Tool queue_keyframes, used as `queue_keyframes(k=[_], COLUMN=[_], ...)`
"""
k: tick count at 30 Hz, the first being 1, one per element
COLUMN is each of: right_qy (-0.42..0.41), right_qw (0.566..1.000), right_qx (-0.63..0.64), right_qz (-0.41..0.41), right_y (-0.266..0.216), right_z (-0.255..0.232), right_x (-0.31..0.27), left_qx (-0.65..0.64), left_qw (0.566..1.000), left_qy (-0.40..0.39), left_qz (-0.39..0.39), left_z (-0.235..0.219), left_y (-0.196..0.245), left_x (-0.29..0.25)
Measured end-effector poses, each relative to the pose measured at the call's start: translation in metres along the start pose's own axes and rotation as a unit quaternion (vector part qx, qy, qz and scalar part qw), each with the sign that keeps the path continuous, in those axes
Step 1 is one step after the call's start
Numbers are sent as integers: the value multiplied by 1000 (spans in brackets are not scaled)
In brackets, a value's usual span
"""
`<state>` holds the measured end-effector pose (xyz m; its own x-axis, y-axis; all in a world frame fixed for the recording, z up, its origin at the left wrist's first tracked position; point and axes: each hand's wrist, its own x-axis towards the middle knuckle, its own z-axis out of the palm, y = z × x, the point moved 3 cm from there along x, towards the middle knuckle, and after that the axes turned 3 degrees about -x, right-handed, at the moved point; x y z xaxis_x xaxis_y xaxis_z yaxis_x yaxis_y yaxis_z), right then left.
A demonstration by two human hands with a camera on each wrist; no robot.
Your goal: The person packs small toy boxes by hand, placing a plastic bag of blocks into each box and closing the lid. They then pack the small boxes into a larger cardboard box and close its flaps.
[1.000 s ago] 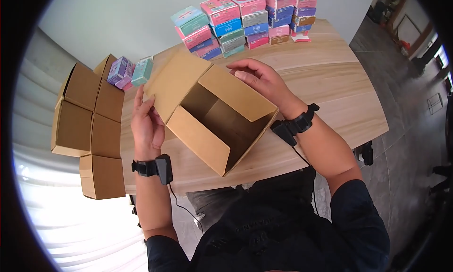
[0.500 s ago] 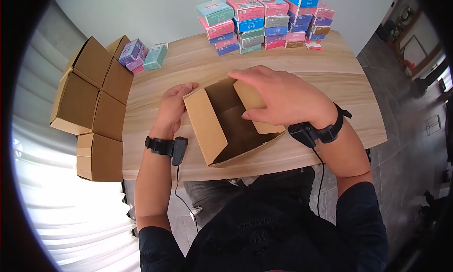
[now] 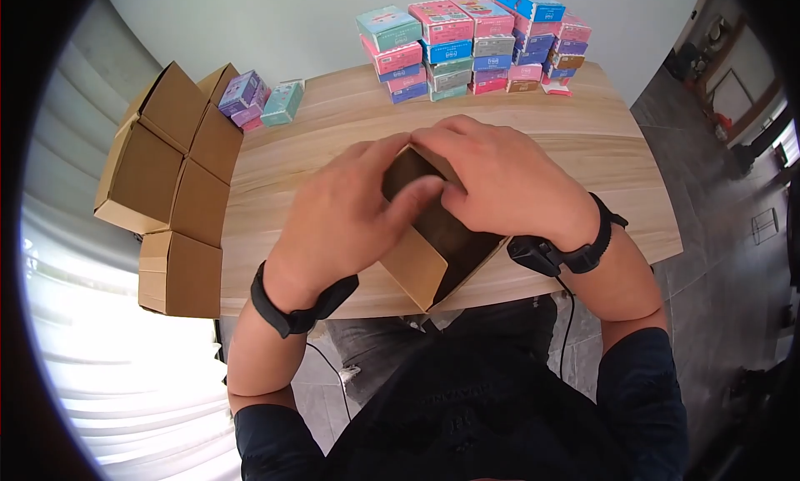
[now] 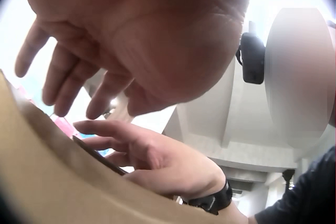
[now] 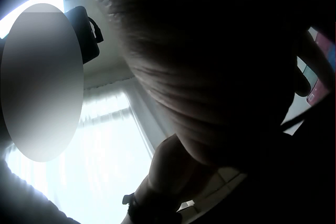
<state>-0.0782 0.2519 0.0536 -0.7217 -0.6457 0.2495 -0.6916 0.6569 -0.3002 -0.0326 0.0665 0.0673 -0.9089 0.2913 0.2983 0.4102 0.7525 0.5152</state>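
Observation:
An open cardboard box (image 3: 417, 264) stands near the table's front edge, its flaps up and its dark inside partly covered by both hands. My left hand (image 3: 342, 210) reaches over the box's left side in the head view. Seen from the left wrist, its fingers (image 4: 68, 74) are spread and fairly straight above the rim. The right hand (image 3: 512, 181) holds the far right flap, thumb on the inner side and fingers over the outer side. In the left wrist view that right hand (image 4: 152, 153) shows behind the cardboard edge.
Several closed cardboard boxes (image 3: 200, 193) are stacked along the table's left edge. Beside them lie a few small purple and teal boxes (image 3: 283, 102). Stacks of colourful small boxes (image 3: 450, 52) line the back of the wooden table (image 3: 592, 160).
The box's far flap has been folded from lying outward. My left hand has moved from the outer left side up over the box, toward the right hand, which has come onto the right flap.

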Motion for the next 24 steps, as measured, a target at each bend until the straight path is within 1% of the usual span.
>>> queue_keyframes(k=[1, 4, 5, 7, 10, 13, 16, 19, 22, 23, 24], right_qy=[-6, 51, 32, -7, -20, -38, -62, -82, -95, -88, -37], right_qw=[1000, 998, 993, 964, 918, 885, 887, 847, 867, 875, 899], right_qx=[26, 39, 108, 243, 384, 454, 441, 496, 464, 446, 407], right_qz=[8, -10, 30, 109, 101, 101, 119, 171, 156, 164, 155], right_y=[5, 23, 29, 37, 59, 79, 92, 89, 81, 75, 68], right_z=[1, 0, -2, -12, -9, -1, 1, 5, 17, 17, 16], right_x=[0, -2, -4, -7, -11, -19, -30, -42, -44, -43, -42], left_qx=[25, 76, 69, 54, 53, 3, -54, -59, -97, -98, -105], left_qw=[998, 994, 995, 997, 993, 995, 994, 997, 995, 994, 993], left_qy=[-36, -69, -65, -57, -1, -24, -6, 19, 13, 30, 40], left_qz=[-43, -48, -36, -13, 103, 95, 98, 43, -35, -45, -45], left_z=[2, 12, 14, 17, 19, 13, -2, -13, -18, -18, -18], left_y=[4, -5, -7, -12, -14, -12, -23, -37, -46, -53, -57], left_x=[-1, -1, -1, -3, -5, -6, -9, -19, -31, -35, -37])
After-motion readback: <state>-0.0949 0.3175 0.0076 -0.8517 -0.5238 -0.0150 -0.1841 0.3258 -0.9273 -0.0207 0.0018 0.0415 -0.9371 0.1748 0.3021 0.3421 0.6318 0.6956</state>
